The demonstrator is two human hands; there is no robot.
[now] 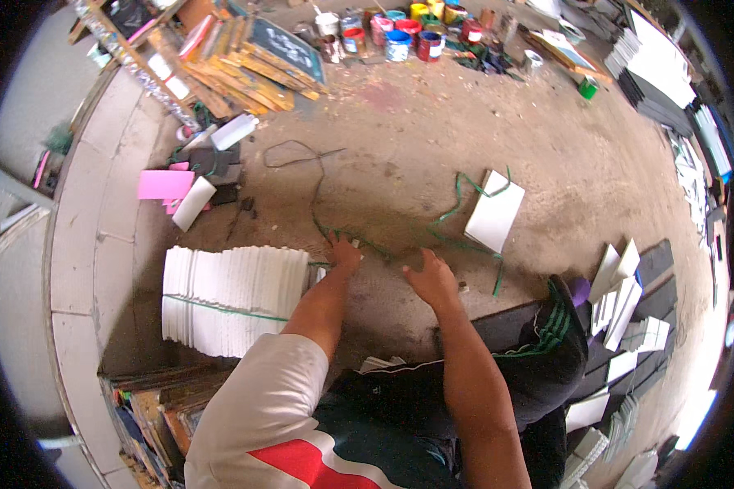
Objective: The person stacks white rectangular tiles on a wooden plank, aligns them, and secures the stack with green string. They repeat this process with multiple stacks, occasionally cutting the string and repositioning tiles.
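Note:
A large stack of white sheets (pixel 236 293) stands on the ground at left, with a green string around it. My left hand (pixel 345 253) is just beyond its right end, fingers closed at a loose green string (pixel 369 243). That string trails away from me into a dark loop. My right hand (pixel 434 279) hovers over the ground a little to the right, fingers curved and apart, holding nothing. Farther right lies a smaller white block of sheets (pixel 496 212), with green string across its far end and more string beside it.
Pink sheets (pixel 165 184) and dark scraps lie at far left. Wooden frames (pixel 245 65) lean beyond them. Several paint cans (pixel 397 46) stand at the far side. White pieces (pixel 620 301) rest on dark boards at right, near my bent leg (pixel 538 334).

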